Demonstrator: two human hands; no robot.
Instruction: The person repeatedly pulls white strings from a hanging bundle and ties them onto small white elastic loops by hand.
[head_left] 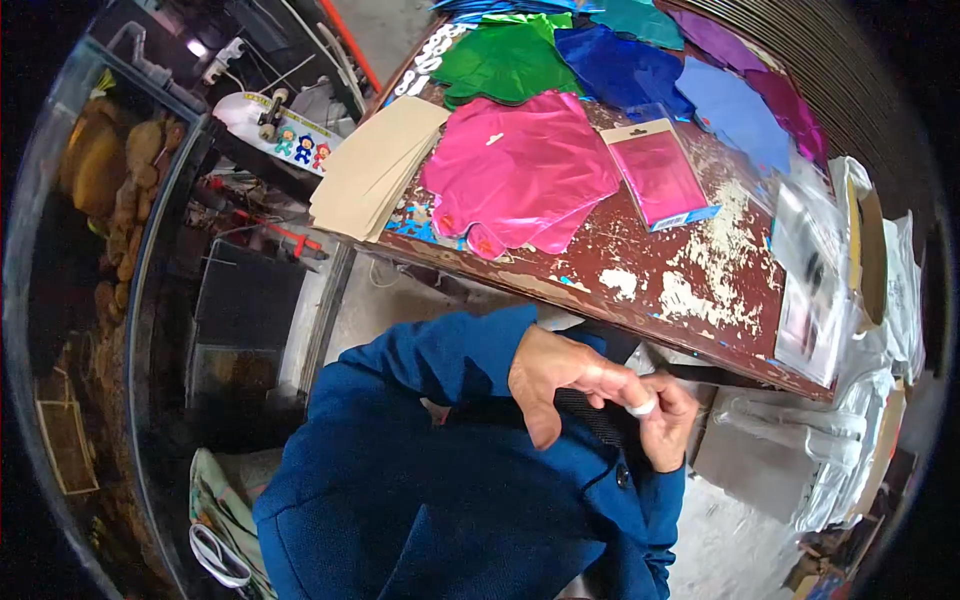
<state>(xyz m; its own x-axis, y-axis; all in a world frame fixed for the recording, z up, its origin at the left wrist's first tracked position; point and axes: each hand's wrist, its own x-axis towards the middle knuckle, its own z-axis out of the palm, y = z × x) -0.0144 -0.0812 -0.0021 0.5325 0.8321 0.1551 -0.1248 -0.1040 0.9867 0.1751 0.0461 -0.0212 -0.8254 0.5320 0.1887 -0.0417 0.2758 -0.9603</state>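
My left hand (572, 380) is held above my lap with its thumb apart and fingers stretched toward the right. A white band (643, 406), seemingly tape, is wrapped round one of its fingertips. My right hand (668, 422) meets that fingertip, its bent fingers closed about the white band. Beyond both hands, on the table, lies a stack of pink foil balloons (530, 165). To its left is a pile of beige card sheets (378, 168); to its right rests a clear packet with folded pink foil (660, 175).
Green foil balloons (505, 60), dark blue ones (622, 68) and light blue ones (735, 112) lie farther back on the worn red table (600, 285). Clear plastic sleeves (812, 295) cover its right end. A glass tank (150, 240) stands at left; wrapped boxes (770, 450) at right.
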